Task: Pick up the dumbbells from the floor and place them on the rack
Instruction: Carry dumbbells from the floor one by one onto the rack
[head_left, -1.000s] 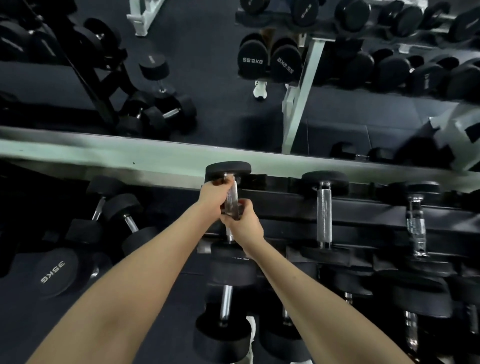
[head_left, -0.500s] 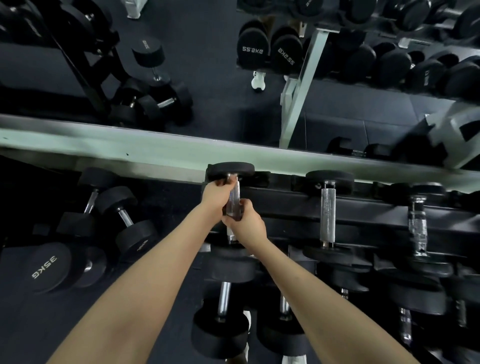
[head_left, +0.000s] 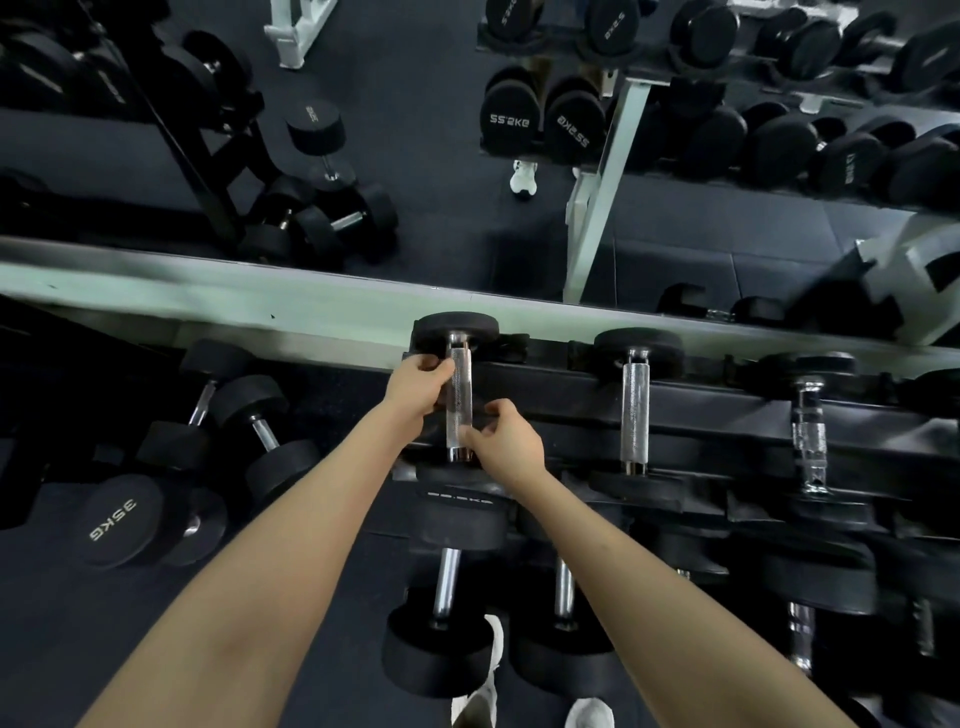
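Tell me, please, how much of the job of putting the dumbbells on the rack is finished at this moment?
Partly done. Two dumbbells already sit on the rack's top tier to the right. In hand: the left hand and right hand are at the handle of a third dumbbell resting there, grip loosening. Left: several dumbbells on the floor, including one marked 35KG.

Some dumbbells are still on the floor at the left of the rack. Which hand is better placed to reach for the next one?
Probably the left hand. It is on the side of the floor dumbbells, while the right hand would have to cross over the left arm. Both hands sit at the handle of the racked dumbbell.
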